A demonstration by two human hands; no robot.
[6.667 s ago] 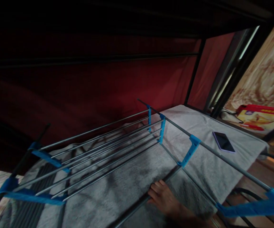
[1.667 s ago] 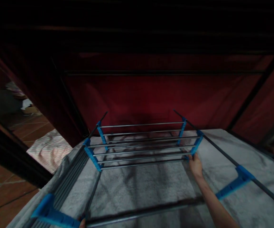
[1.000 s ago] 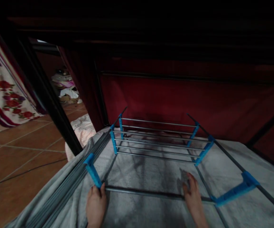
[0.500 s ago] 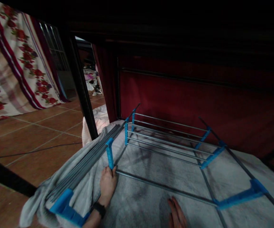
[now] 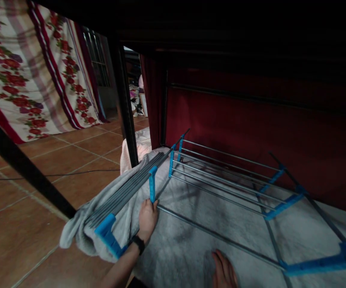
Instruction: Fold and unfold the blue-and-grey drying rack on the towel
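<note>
A low rack of grey metal tubes (image 5: 221,237) is spread over a grey plush blanket (image 5: 185,256), its middle at 4 o'clock; at 7 o'clock, its upright blue plastic bracket (image 5: 152,185) is gripped at the lower end by the left hand (image 5: 148,218); at 5 o'clock, the right hand (image 5: 224,271) is seen with fingers loosely extended, contact with the blanket unclear; slim grey tubes in a bundle (image 5: 128,189) are laid at 8 o'clock.

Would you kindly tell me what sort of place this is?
Probably a room at home, perhaps a bedroom, judging by the flowered cloth, the tiled floor and the grey blanket.
</note>
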